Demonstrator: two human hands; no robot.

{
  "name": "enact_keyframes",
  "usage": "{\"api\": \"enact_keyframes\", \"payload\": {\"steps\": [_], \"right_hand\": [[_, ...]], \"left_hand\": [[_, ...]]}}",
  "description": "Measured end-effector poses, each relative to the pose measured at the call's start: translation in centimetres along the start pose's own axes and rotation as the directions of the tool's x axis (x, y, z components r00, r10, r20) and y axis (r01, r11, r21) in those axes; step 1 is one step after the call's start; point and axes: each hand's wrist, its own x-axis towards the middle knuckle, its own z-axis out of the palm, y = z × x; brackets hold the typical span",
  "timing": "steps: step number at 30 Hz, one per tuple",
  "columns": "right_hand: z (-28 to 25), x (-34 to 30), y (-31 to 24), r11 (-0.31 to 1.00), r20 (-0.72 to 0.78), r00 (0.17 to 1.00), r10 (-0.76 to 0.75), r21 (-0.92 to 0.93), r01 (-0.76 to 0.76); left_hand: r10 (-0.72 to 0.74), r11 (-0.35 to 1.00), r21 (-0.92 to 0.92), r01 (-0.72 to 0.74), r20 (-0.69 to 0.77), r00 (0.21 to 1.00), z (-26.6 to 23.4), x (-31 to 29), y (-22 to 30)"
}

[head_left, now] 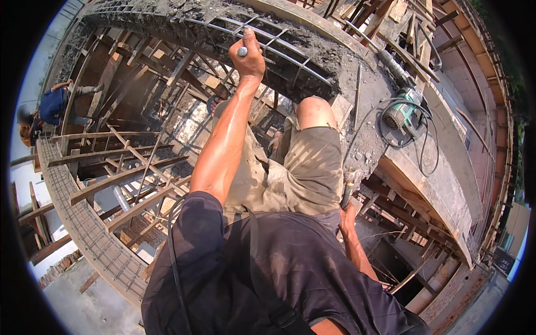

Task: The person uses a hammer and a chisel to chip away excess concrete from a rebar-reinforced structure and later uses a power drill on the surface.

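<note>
My left hand (249, 60) is raised over the concrete beam, closed in a fist around a metal rod (242, 52). The rod's round grey end points up at me, and its lower part is hidden. Beneath the fist, exposed steel reinforcing bars (281, 55) form a grid along the broken beam (329, 49). My right hand (347, 216) is low by my right hip, its fingers curled beside a dark, narrow thing with a yellowish band, which I cannot make out. My knees are bent on either side of the gap under the beam.
A green demolition hammer (403, 113) with its coiled cable lies on the concrete to the right. Timber props (131, 209) and deep openings lie below left. A worker in blue (53, 105) is at far left. Loose planks (385, 19) are piled at the top right.
</note>
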Motion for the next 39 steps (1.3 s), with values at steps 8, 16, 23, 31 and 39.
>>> {"api": "enact_keyframes", "payload": {"steps": [8,16,23,31,39], "right_hand": [[0.0,-0.1,0.3,0.997,-0.005,0.998,-0.066,-0.029,0.066],[0.0,0.6,0.8,0.994,0.004,0.999,-0.049,-0.095,0.049],[-1.3,-1.3,-1.8,0.995,-0.191,0.980,-0.052,-0.097,0.033],[-3.1,-2.6,-5.5,0.986,-0.172,0.973,-0.151,-0.101,0.135],[-2.9,-3.1,-6.7,0.989,-0.154,0.981,-0.116,-0.107,0.100]], "left_hand": [[-0.123,0.992,-0.015,0.123,-0.007,0.992,-0.7,-4.2,0.9],[0.131,0.874,0.433,-0.220,0.228,0.965,0.7,-14.8,0.7],[-0.072,0.824,0.565,-0.043,0.179,0.981,0.2,-16.9,1.5],[-0.453,0.783,0.541,0.306,0.159,0.877,-2.7,-16.5,-1.2],[-0.543,0.815,0.369,0.447,0.221,0.810,-3.1,-17.4,-2.5]]}}
